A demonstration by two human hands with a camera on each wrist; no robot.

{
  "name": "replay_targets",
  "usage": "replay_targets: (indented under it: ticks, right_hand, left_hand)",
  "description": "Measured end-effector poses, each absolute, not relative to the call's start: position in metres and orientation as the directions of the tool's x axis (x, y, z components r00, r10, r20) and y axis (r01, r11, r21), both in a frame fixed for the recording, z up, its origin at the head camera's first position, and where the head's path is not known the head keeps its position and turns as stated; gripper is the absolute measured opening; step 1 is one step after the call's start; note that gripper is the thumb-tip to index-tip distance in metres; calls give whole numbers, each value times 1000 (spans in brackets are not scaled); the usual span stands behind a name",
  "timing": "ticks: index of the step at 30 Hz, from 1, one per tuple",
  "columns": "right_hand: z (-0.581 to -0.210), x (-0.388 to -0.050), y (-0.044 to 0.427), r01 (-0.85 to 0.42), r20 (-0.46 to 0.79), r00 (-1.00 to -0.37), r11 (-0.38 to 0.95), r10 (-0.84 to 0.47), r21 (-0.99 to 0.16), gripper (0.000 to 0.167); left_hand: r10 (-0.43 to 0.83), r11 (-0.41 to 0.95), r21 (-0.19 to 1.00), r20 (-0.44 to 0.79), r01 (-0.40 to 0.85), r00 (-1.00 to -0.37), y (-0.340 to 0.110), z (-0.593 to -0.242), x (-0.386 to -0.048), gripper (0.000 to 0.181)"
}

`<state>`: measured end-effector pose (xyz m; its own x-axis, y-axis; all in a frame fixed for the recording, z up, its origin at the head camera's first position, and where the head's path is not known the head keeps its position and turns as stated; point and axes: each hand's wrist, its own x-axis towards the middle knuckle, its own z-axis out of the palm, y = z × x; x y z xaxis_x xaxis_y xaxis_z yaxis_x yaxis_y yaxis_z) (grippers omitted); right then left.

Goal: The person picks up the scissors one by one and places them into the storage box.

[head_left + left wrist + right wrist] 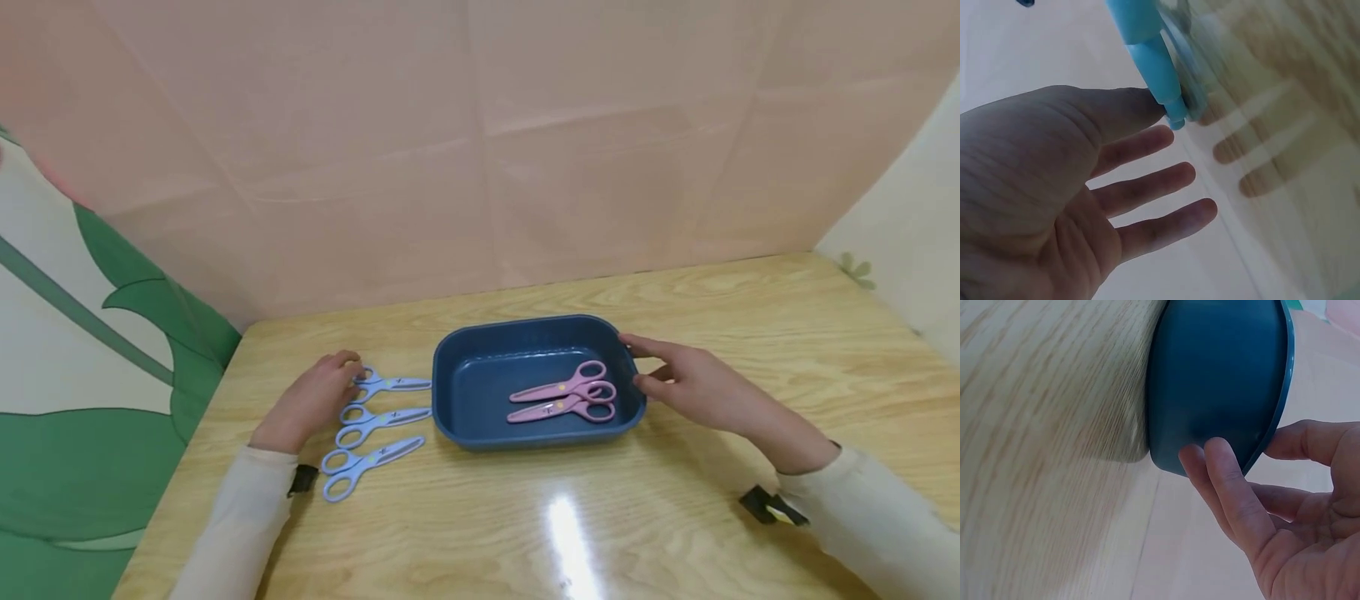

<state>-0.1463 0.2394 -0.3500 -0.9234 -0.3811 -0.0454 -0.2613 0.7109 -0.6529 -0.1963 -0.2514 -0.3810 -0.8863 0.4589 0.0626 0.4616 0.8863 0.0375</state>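
the left hand reaches the far light blue scissors at their handle end; in the left wrist view the thumb presses the blue handle in a pinch, the index finger hidden, while the other three fingers stretch out straight and apart. the right hand grips the right end of the dark blue tray, with fingers against the outside of its wall and a digit at the rim.

the tray stands upright on the wooden tabletop. inside, toward its right side, lie two pink scissors, handles right, tips left, their loops overlapping.

left of the tray, the middle light blue scissors and the near light blue scissors lie below the far pair in a slanting column, all with tips pointing right.

both forearms wear pale sleeves. a pink sheet hangs behind, and green leaf shapes show at left.
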Motion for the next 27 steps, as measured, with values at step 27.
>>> replay_targets:
  ticks: [27]
  right_hand:
    - [-350, -146, 237, -255, -53, -925, 715, -377, -651, 62]
  left_hand:
    - [413, 861, 225, 211, 456, -886, -254, -378, -196, 21]
